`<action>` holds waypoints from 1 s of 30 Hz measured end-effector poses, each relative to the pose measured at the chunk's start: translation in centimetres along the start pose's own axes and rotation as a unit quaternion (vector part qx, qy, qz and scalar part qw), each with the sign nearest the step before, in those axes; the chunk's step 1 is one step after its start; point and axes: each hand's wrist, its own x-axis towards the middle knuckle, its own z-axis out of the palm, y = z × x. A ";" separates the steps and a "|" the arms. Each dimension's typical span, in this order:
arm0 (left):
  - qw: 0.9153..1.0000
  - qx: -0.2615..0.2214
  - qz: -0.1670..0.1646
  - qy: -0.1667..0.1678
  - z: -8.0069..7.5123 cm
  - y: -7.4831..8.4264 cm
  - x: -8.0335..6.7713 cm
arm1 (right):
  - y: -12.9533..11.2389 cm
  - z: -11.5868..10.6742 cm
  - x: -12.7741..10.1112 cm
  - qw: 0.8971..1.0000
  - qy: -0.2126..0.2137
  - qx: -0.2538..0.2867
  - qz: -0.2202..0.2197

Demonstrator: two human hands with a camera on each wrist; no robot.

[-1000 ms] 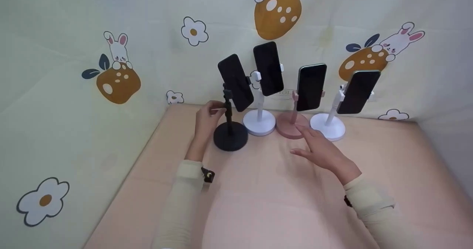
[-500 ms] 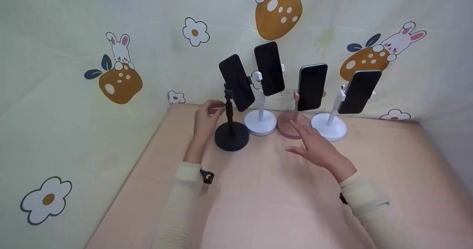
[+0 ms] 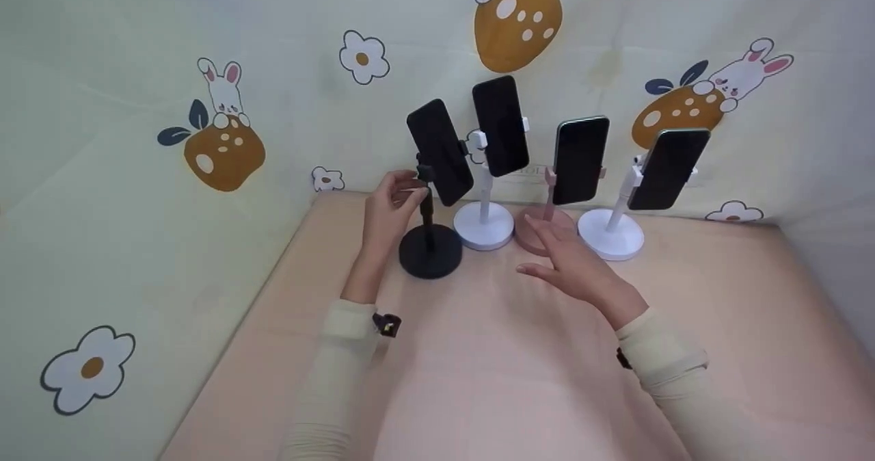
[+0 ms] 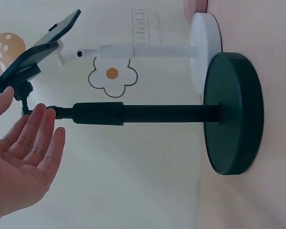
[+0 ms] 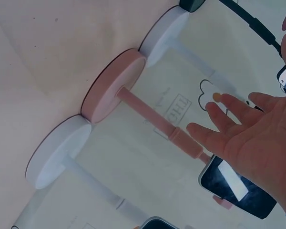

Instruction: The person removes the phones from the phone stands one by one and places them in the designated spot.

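My left hand [image 3: 389, 208] is beside the upper pole of the black phone stand [image 3: 431, 252], just below its clamp. In the left wrist view its fingers are loosely bent at the thin neck, and the thumb is up by the clamp. That stand carries a tilted black phone [image 3: 441, 153]. My right hand [image 3: 581, 266] hovers with fingers spread and nothing in it, overlapping the base of the pink phone stand [image 5: 114, 86] in the head view. A phone [image 3: 581, 160] sits upright in the pink stand's clamp.
Two white phone stands, one left of the pink stand [image 3: 483, 227] and one right of it [image 3: 610, 235], each hold a dark phone. All the stands line up near the back of the pink tabletop [image 3: 478, 379], before a patterned cloth backdrop [image 3: 287, 91].
My left hand has risen a little along the black stand towards the clamp. My right hand has drifted left across the pink base. The stands and phones keep their places.
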 end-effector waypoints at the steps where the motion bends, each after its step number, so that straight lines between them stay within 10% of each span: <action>1: 1.000 -0.006 0.000 -0.003 0.0 0.2 0.0 | -0.1 -0.1 0.0 1.000 0.000 -0.001 -0.001; 30: 0.998 0.051 0.016 -0.017 0.8 3.0 0.2 | -3.2 -1.5 2.9 0.998 0.034 -0.044 -0.013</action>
